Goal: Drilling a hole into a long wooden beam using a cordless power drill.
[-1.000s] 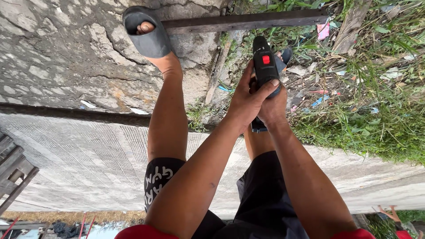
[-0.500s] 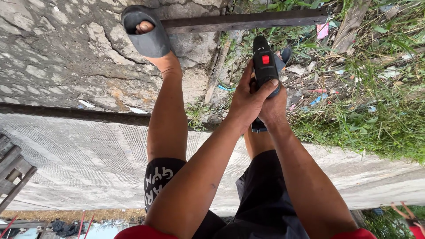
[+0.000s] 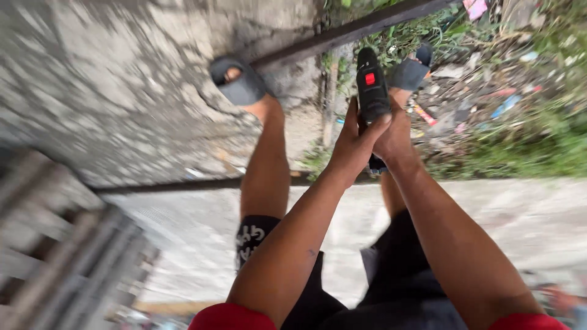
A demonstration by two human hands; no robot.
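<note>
The view had swung left and blurred; both hands, left (image 3: 353,143) and right (image 3: 394,137), stayed clamped around the black cordless drill (image 3: 372,85), pointed down toward the dark metal bar (image 3: 342,30); whether any drilling was done could not be told.

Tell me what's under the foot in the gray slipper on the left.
The gray slipper stands on one end of a dark wooden strip that lies across cracked concrete. The strip's end is covered by the foot. Motion blur hides finer detail.

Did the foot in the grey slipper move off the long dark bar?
Cannot tell. The grey slipper sits at the end of the dark bar, just as before; both shifted together in the blurred picture, so the camera moved.
</note>
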